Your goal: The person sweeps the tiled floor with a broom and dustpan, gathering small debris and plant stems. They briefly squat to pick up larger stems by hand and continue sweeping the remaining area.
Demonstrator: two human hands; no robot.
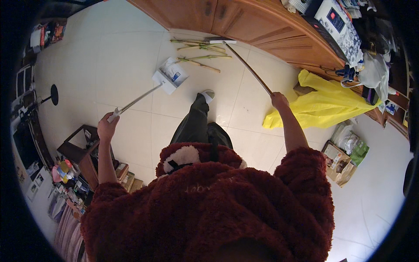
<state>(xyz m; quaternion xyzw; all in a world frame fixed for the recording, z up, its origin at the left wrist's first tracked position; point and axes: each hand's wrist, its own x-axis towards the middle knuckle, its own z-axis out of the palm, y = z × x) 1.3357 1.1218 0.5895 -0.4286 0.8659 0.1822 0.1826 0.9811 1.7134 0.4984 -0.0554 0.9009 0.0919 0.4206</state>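
Observation:
My left hand [107, 126] grips the upper end of a long-handled dustpan [163, 83], whose white pan rests on the tiled floor ahead of my foot. A blue mark shows inside the pan. In my right hand [280, 100] is the metal pole of a broom [250, 70]. Its flat, pale head [223, 41] lies by the base of the wooden cabinet, touching or very near the far stalks. Several green and brown plant stalks [203, 62] are scattered on the floor between the broom head and the pan. None visibly lie in the pan.
A wooden cabinet [262, 32] borders the floor ahead and to the right. Yellow plastic sheeting [314, 108] drapes near my right arm. Bags and packages [340, 160] sit on the right. At left stand a dark shelf unit [77, 139] and a round black disc on a stand [54, 95].

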